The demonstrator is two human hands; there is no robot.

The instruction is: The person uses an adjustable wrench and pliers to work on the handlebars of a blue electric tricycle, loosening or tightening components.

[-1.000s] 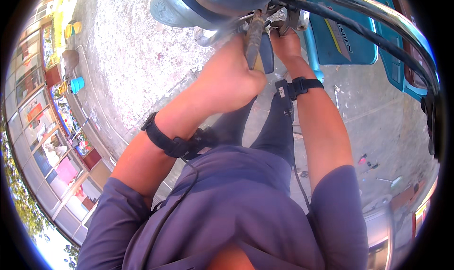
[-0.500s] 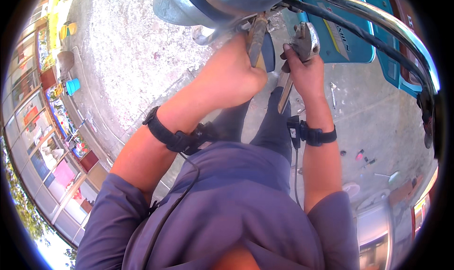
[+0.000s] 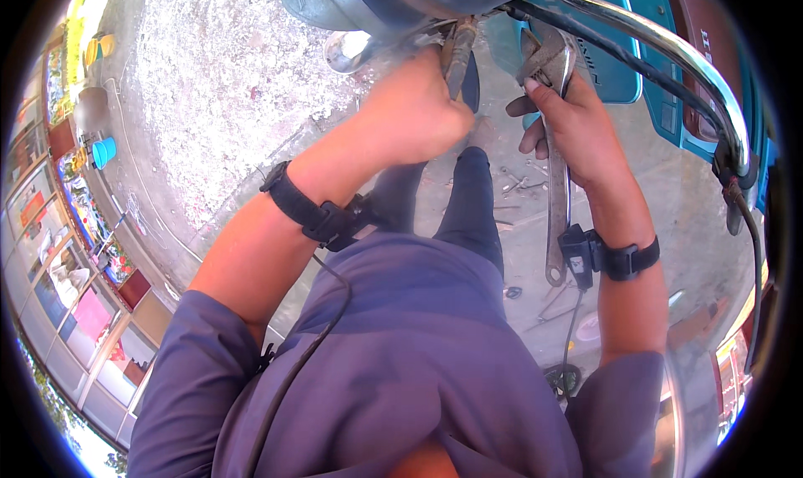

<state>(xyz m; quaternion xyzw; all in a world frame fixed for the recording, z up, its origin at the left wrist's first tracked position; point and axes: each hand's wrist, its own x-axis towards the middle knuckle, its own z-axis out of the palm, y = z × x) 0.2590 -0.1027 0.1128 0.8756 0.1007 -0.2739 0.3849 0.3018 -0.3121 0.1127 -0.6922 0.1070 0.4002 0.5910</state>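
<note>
My right hand [image 3: 577, 131] holds a large adjustable wrench [image 3: 559, 202] near its jaw end. The thumb lies on the wrench head and several fingers spread out to the left; the long handle hangs down toward my wrist. My left hand [image 3: 414, 114] is a fist just below a grey headlight housing [image 3: 393, 5]. It is closed around a worn metal bar [image 3: 459, 56] that rises from it toward the housing. The bar's lower end is hidden by the fingers. A dark flat piece [image 3: 473, 85] shows just behind the bar.
A chrome handlebar [image 3: 661, 39] with a black cable [image 3: 615, 43] curves across the upper right. Teal vehicle panels [image 3: 619, 72] stand behind it. Loose tools [image 3: 523, 181] lie on the concrete floor. A blue bucket [image 3: 104, 153] stands far left by a windowed wall [image 3: 84, 311].
My right hand has moved right and turned the wrench, so its handle now hangs more upright and in fuller view. My left fist has stayed at the bar.
</note>
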